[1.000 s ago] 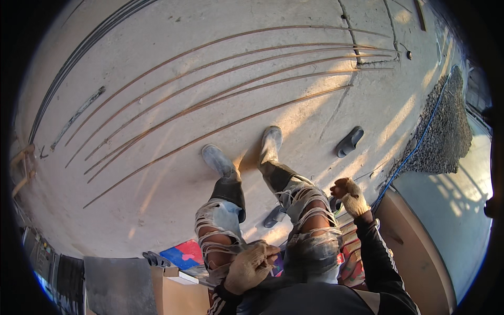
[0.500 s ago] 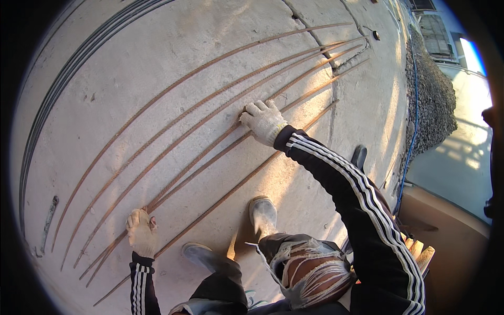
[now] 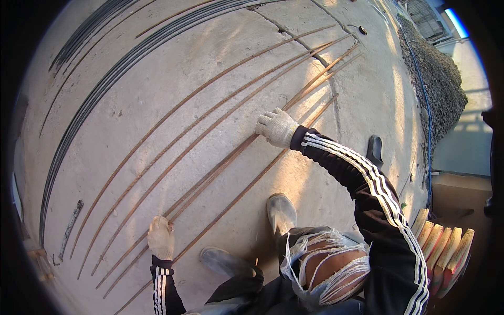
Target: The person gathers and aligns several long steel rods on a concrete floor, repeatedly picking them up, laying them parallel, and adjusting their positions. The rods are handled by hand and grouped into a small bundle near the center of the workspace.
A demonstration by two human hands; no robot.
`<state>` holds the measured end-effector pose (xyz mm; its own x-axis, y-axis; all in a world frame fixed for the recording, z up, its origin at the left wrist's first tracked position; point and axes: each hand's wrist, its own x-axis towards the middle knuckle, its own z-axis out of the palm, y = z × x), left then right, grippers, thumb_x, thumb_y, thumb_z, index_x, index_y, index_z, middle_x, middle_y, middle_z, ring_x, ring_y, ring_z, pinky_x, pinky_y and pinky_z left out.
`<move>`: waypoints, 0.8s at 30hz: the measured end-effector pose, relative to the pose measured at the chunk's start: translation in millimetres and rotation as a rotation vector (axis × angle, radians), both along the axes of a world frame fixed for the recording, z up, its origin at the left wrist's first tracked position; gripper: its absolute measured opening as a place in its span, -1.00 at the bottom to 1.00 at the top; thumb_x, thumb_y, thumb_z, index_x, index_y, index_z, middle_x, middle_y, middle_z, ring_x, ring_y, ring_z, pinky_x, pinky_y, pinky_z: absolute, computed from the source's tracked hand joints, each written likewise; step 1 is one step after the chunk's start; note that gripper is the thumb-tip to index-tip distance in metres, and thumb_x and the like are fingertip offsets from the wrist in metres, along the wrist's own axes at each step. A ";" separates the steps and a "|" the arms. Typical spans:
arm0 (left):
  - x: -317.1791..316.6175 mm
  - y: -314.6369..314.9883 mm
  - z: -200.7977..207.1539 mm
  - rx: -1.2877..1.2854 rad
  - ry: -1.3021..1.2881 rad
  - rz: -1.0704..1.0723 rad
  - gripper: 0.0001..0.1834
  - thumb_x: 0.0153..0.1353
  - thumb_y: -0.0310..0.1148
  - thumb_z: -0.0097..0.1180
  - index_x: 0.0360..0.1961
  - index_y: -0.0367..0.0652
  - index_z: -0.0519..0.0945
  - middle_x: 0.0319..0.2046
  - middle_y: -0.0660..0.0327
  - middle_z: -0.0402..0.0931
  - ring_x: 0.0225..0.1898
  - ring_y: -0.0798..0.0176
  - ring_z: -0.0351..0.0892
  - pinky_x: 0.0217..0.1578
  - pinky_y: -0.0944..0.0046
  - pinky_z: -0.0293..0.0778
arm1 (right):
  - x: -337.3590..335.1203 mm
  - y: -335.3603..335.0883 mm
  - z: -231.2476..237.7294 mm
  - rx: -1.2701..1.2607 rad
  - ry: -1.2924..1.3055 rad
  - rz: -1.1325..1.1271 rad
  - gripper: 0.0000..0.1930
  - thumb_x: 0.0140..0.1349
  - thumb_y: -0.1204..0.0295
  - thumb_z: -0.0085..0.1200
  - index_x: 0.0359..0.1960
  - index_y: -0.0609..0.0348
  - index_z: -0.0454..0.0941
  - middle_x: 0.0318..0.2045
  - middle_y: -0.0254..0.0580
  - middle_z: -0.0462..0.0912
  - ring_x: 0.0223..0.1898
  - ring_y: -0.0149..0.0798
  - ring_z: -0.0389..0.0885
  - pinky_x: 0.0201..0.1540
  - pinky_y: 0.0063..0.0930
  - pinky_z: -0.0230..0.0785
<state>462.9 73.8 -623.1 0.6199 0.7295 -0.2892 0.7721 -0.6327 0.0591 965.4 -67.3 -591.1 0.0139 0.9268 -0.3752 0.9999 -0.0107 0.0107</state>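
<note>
Both my hands wear pale knit gloves and are closed on a pair of rusty rebars (image 3: 224,161) that slant from lower left to upper right. Toward the lower-left end is my left hand (image 3: 160,239), wrapped round them. My right hand (image 3: 276,127) grips farther up, where the two bars lie close together. Beyond the pair, three more rusty rebars (image 3: 153,122) lie bowed across the concrete. One single rebar (image 3: 229,208) lies on the near side, close to my boots.
A bundle of dark rods (image 3: 90,108) runs along the far left. A short stick-like piece (image 3: 71,229) lies near it. At right are a gravel pile (image 3: 433,79), a blue hose (image 3: 429,126) and several stacked wooden pieces (image 3: 446,252). Cracks cross the concrete floor (image 3: 210,68).
The view has shifted, showing more dark rods at left. Near my right hand, the two gripped rebars now lie closer together.
</note>
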 end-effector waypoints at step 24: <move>-84.9 -16.4 -22.5 -0.019 -0.096 -0.076 -0.86 0.22 -0.32 0.26 -0.24 -0.05 0.59 -0.18 0.15 0.59 -0.05 -0.03 0.60 -0.05 -0.03 0.54 | -75.4 -26.8 -22.2 -0.064 0.141 -0.023 -0.64 0.24 0.30 0.25 0.09 -0.06 0.65 0.07 -0.22 0.61 0.22 -0.13 0.54 0.20 -0.09 0.38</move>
<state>378.0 57.4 -645.6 0.6988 0.6742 -0.2390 0.7122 -0.6872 0.1435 890.0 -94.2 -613.4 -0.0223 0.9010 -0.4332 0.9910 -0.0372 -0.1285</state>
